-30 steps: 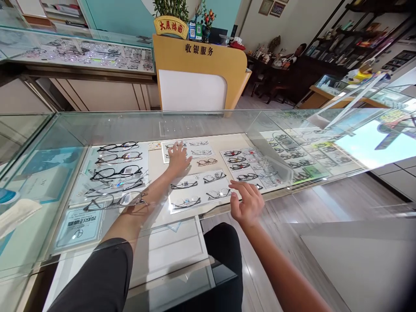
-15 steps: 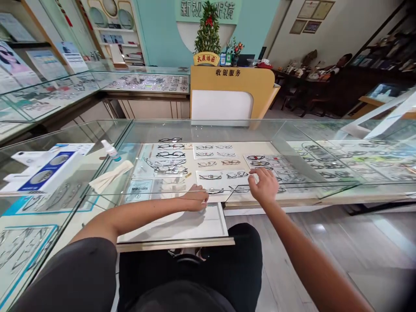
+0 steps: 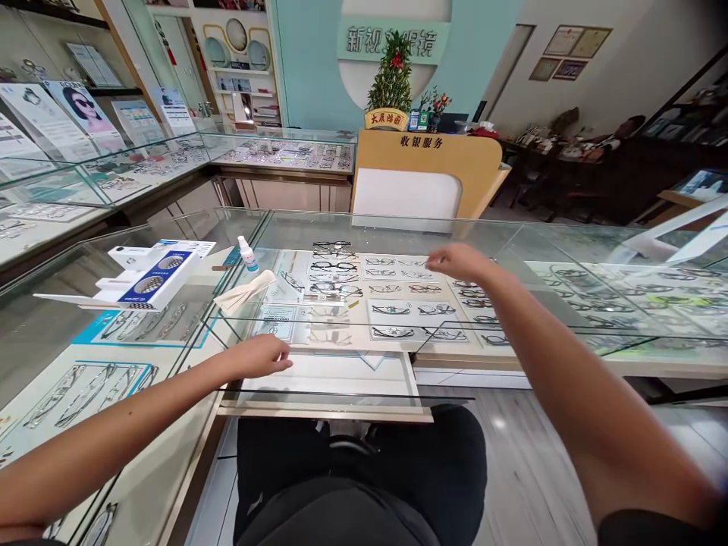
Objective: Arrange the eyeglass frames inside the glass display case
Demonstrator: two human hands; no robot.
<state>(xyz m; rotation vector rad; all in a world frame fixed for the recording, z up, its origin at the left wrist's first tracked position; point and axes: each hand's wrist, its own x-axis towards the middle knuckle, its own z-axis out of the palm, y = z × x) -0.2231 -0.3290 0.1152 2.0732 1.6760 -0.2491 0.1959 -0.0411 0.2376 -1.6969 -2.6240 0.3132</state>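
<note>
Head view: right hand [image 3: 460, 262], fingers loosely curled, hovers over light, fragile glasses [image 3: 401, 289] at 12 o'clock; left hand [image 3: 262, 356] rests open-palmed on the pulled-out tray [image 3: 341, 379]. Best gripped at the bridge.

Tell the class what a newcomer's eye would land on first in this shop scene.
First, the glass display case across the middle, with rows of eyeglass frames on white trays inside. The right hand reaches over its far part, while the left hand rests at the pulled-out drawer. Behind stands a yellow cashier desk topped by a potted plant.

Glass top [image 3: 398, 235] blocks reach from above — open drawer [image 3: 335, 379] gives access.
</note>
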